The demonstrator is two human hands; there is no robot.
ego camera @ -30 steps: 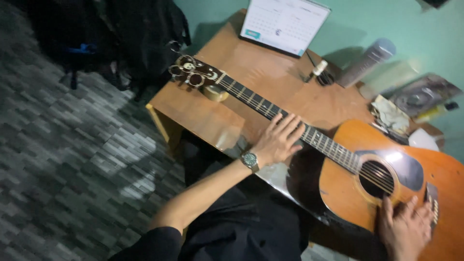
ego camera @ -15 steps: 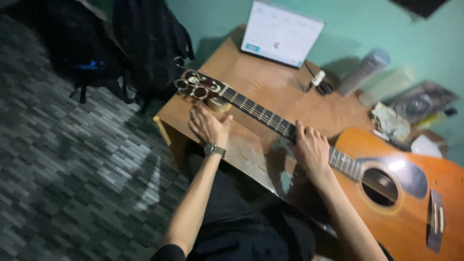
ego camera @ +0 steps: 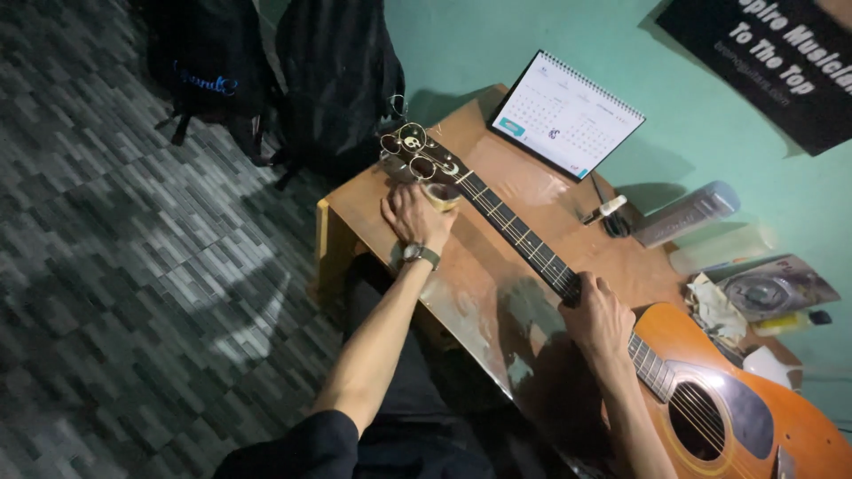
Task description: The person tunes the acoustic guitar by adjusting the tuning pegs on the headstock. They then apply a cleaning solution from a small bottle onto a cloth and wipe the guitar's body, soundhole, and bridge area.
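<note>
An orange acoustic guitar (ego camera: 710,390) lies flat across a wooden desk (ego camera: 364,208), its headstock (ego camera: 413,155) at the far left corner. My left hand (ego camera: 415,217), with a watch on the wrist, rests just below the headstock and closes around a small roll of tape (ego camera: 441,195) under the neck. My right hand (ego camera: 599,315) grips the dark neck (ego camera: 519,239) close to where it joins the body. The sound hole (ego camera: 697,421) shows at the lower right.
A spiral desk calendar (ego camera: 568,115) stands at the back of the desk against a green wall. A grey cylinder (ego camera: 683,217), a small white bottle (ego camera: 608,208), crumpled paper (ego camera: 714,306) and a packet (ego camera: 772,288) lie to the right. Two black backpacks (ego camera: 337,75) sit on the tiled floor.
My left hand slid from the mid-neck up to the headstock end. My right hand left the guitar body and took hold of the neck near the body.
</note>
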